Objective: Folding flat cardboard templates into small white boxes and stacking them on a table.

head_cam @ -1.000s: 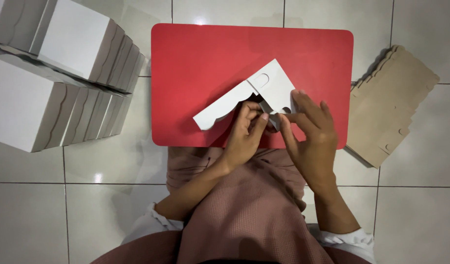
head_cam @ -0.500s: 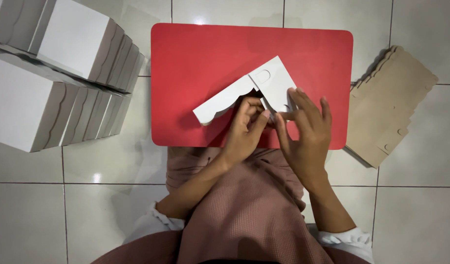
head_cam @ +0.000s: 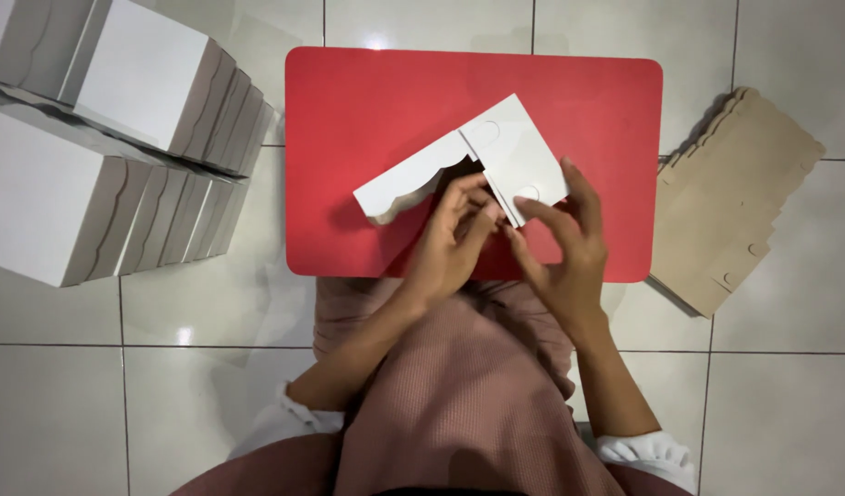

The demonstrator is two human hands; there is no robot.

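A white die-cut cardboard box blank (head_cam: pixel 477 161), partly folded, is held above the red table top (head_cam: pixel 376 101). One long flap with a wavy edge points left, and a square panel with round cut-outs points up and right. My left hand (head_cam: pixel 454 234) pinches the blank's lower edge near the fold with its fingertips. Just to the right, my right hand (head_cam: pixel 565 239) grips the square panel's lower corner, thumb on top. The two hands almost touch. The part of the blank under the fingers is hidden.
Rows of assembled white boxes (head_cam: pixel 101 138) are stacked on the tiled floor at the left. A stack of flat brown-backed box blanks (head_cam: pixel 734 202) lies on the floor to the right of the table. My lap in a pink garment (head_cam: pixel 459 395) fills the lower middle.
The blank has been lifted slightly and turned; the square panel now stands further up and right. Both hands shifted a little upward along its lower edge.
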